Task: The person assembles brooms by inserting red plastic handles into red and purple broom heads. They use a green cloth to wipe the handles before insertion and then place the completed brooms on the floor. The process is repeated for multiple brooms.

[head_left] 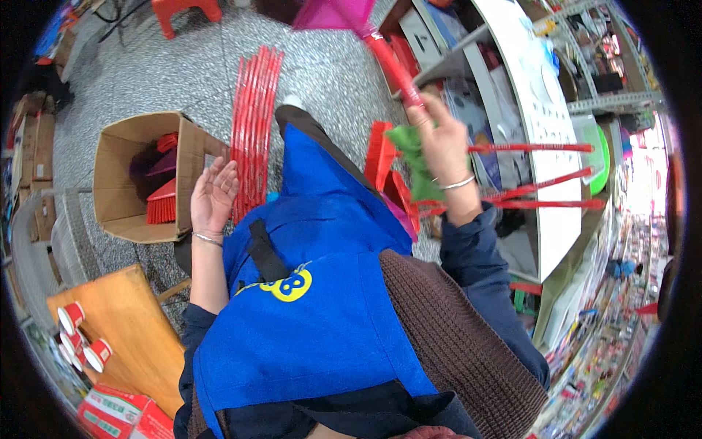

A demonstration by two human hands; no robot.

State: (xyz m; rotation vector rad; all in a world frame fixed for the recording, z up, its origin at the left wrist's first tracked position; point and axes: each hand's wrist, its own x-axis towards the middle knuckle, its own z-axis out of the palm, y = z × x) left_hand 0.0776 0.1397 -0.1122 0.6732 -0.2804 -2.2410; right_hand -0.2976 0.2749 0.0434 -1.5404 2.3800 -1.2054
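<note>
The right hand (pixel 442 143) is closed around a red broom handle (pixel 391 62) near its lower part, with a green cloth (pixel 417 164) bunched between palm and stick and hanging down below the fingers. Above that hand the handle runs up to a pink broom head (pixel 336 13) at the top edge of the view, so the broom is held head-up and slightly tilted. The left hand (pixel 212 194) is open, palm up, fingers loosely curled, holding nothing; just beyond its fingertips lies a bundle of red sticks (pixel 254 124) on the speckled floor, and to its left stands an open cardboard box (pixel 121 212) with red brush heads (pixel 162 205) inside. Below and to the right of the right hand, more red broom parts (pixel 387 172) lean against a white shelf (pixel 545 139). The handle looks light, stiff and probably smooth plastic, likely slippery under a bare grip; the soft cloth should add hold. Taking it low on the shaft, as now, leaves the head top-heavy, so a firmer grasp nearer the middle would probably steady it.
</note>
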